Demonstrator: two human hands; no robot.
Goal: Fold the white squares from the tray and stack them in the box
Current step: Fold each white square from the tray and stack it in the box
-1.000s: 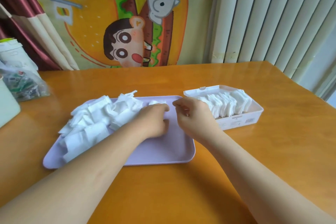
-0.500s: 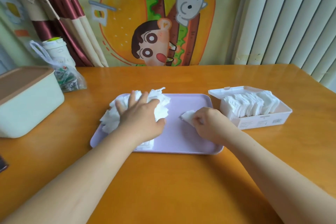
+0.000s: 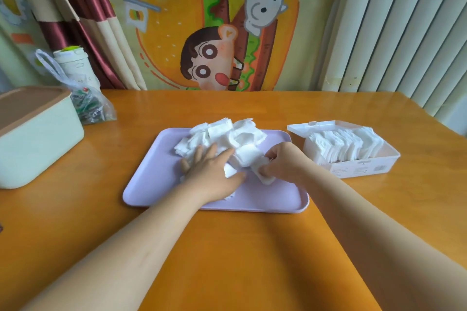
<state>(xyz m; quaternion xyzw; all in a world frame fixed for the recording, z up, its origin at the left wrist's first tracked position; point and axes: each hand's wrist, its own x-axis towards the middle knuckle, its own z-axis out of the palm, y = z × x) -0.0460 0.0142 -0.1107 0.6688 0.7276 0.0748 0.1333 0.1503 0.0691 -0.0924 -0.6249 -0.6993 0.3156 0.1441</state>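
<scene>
Hands sit closer together than half a second ago. The right hand (image 3: 283,163) then pinched a white square out on the bare middle of the tray; now it holds that square right beside the left hand (image 3: 211,171), and the gap between the two has nearly closed. The left hand stays flat, fingers straight and a little spread, pressing on the near part of the heap of white squares (image 3: 227,136); the right hand's fingers are curled, pinching one crumpled white square (image 3: 265,179) low over the tray.

The lilac tray (image 3: 149,177) carries the loose heap across its far half, with a few pieces reaching over the far rim; its near left part shows bare plastic. The white box (image 3: 364,168) stands just right of the tray, not touching it, with its lid (image 3: 316,126) swung open behind. Folded squares (image 3: 346,145) stand on edge in a row inside; they fill most of the box, with a little room at the right end.

A wide stretch of orange desk (image 3: 240,247) lies between the tray's near rim and the person, crossed only by the two forearms; the desk's right edge runs close beside the box. A mint-green tub (image 3: 38,144) sits at the left, well apart from the tray; a plastic bag (image 3: 91,106) lies behind it.
</scene>
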